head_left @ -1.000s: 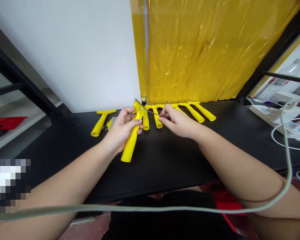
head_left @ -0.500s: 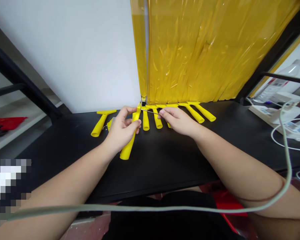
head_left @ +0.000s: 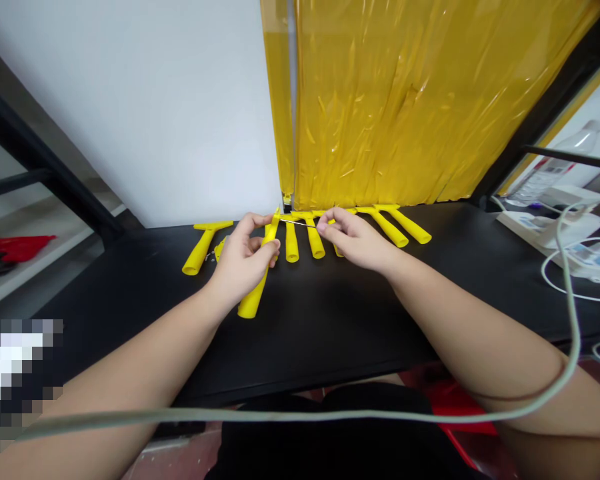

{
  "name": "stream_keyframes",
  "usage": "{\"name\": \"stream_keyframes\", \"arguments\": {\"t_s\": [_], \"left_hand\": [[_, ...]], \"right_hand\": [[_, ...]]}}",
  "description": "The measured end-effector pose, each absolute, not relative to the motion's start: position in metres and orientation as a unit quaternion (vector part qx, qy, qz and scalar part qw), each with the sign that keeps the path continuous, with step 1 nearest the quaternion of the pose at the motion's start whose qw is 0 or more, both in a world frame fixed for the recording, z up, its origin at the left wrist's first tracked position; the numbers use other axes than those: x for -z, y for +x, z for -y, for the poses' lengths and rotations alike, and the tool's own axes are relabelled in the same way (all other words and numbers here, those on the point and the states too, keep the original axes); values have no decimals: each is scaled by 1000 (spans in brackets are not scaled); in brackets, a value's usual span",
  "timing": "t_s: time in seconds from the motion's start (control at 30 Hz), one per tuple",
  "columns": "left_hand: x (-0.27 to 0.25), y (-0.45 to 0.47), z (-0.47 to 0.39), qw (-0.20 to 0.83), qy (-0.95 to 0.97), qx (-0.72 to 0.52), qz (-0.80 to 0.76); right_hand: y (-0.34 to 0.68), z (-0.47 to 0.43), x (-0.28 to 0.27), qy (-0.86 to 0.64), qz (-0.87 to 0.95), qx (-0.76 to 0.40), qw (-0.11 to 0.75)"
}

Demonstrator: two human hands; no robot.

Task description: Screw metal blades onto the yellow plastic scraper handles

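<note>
My left hand (head_left: pixel 247 257) is closed around a yellow T-shaped plastic handle (head_left: pixel 254 299), its hollow round end tilted down toward me. Between the fingertips of my right hand (head_left: pixel 353 235) is a thin metal rod (head_left: pixel 300 223). The rod's far tip meets the head of the held handle; whether it sits inside a hole there is too small to tell. Behind my hands lies a row of several similar yellow handles, among them one near the middle (head_left: pixel 316 241) and one at the right end (head_left: pixel 413 227). Another yellow handle (head_left: pixel 200 250) rests left of my left hand.
Small yellow parts (head_left: pixel 220 249) lie partly hidden by my left hand. A white board (head_left: pixel 180 120) and yellow plastic sheeting (head_left: pixel 380 120) rise behind the black table (head_left: pixel 320 333). A pale cable (head_left: pixel 330 418) crosses in front of me. White devices (head_left: pixel 575 247) and a plastic bottle (head_left: pixel 555 167) are at right.
The held handle and my left hand have shifted very slightly left. The rod still reaches the handle's head, and the other handles lie as before.
</note>
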State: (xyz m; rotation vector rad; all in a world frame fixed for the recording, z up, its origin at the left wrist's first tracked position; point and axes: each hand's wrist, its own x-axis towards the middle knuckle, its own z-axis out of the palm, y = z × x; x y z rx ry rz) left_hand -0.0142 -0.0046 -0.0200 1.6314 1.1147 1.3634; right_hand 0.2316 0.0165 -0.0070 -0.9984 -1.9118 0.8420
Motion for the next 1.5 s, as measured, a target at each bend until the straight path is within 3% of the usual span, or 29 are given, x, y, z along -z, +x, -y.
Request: {"name": "stream_keyframes", "arguments": {"t_s": [0.13, 0.33, 0.53, 0.7, 0.93, 1.17, 1.33, 1.5], "left_hand": [[20, -15, 3, 358, 626, -543, -431], [22, -15, 4, 354, 644, -520, -435], [22, -16, 1, 357, 626, -546, -428], [24, -16, 1, 352, 636, -536, -429], [24, -16, 1, 353, 627, -545, -430], [23, -14, 1, 351, 627, -545, -431], [20, -13, 3, 346, 625, -555, -427], [20, -13, 2, 338, 619, -558, -438]], "right_hand": [[231, -17, 10, -401, 751, -306, 426], [233, -20, 5, -445, 752, -295, 387], [230, -15, 8, -388, 751, -312, 433], [231, -19, 5, -456, 755, -256, 396], [231, -16, 9, -383, 763, -307, 421], [232, -18, 4, -456, 762, -258, 380], [230, -15, 8, -381, 772, -300, 411], [230, -16, 8, -428, 766, -234, 418]]}}
